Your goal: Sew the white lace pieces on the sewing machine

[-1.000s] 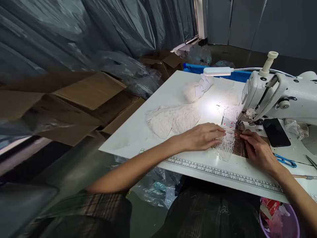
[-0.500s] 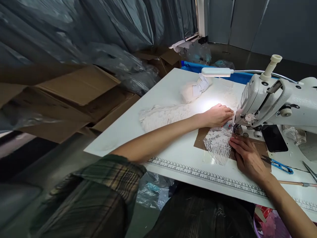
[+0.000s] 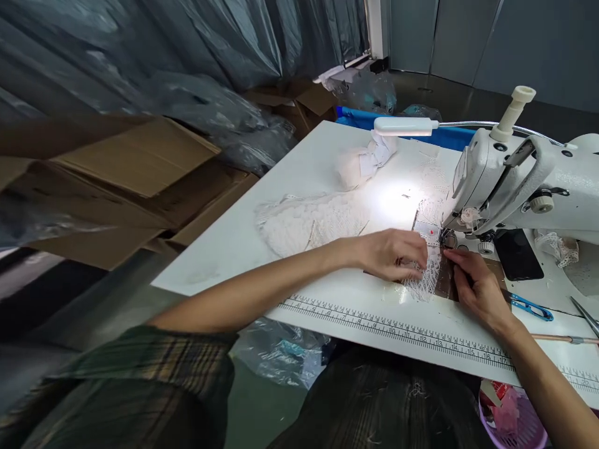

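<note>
A piece of white lace lies under the needle area of the white sewing machine. My left hand is left of the needle, its fingers curled down over the lace, closed on its near part; the fingertips are partly hidden. Just right of the lace, my right hand rests with index finger and thumb apart, the index tip close to the presser foot. A brown plate shows beneath the lace and right hand. More lace runs behind the needle.
A larger lace piece and a bundled cloth lie on the white table. Right are a black phone, blue thread snips and metal tweezers. A lamp hangs above; cardboard boxes stand left.
My left hand has come from behind the needle toward me and curled over the near lace. My right hand has drawn its fingers in slightly. The lace near the needle has shifted.
</note>
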{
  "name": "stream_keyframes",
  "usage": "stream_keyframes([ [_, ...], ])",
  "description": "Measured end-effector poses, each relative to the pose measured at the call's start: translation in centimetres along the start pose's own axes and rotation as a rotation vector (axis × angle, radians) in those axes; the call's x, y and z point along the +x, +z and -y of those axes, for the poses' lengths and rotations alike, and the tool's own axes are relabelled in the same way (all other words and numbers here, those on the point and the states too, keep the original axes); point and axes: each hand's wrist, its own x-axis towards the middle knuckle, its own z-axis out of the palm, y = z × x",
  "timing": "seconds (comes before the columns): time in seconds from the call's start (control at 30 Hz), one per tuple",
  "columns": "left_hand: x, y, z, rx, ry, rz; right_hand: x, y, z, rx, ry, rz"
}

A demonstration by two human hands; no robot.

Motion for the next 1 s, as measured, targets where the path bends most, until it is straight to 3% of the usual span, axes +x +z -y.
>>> stream_keyframes([
  [0.07,-0.9,0.6,-1.1,-0.004,0.003,0.044,0.2,0.3,0.2,-0.117,-0.061,0.052],
  [0.17,-1.5,1.1,-1.8,0.02,-0.033,0.014,0.4,0.3,0.3,-0.231,-0.096,0.121],
  [0.4,-1.7,1.0,-2.2,-0.014,-0.073,-0.013,1.0,-0.9,-0.1,-0.195,-0.181,0.214],
  [0.57,-1.6,1.1,-2.1,0.302,-0.069,-0.125,1.3,-0.7,-0.6,-0.258,-0.222,0.212],
  [0.77,-1.8,1.5,-2.4,0.427,-0.015,0.075,1.6,-1.2,-0.5,-0.234,-0.166,0.234],
  [1.0,-1.6,1.5,-2.2,0.414,0.051,-0.02,2.3,-1.9,-0.3,-0.155,-0.187,0.245],
])
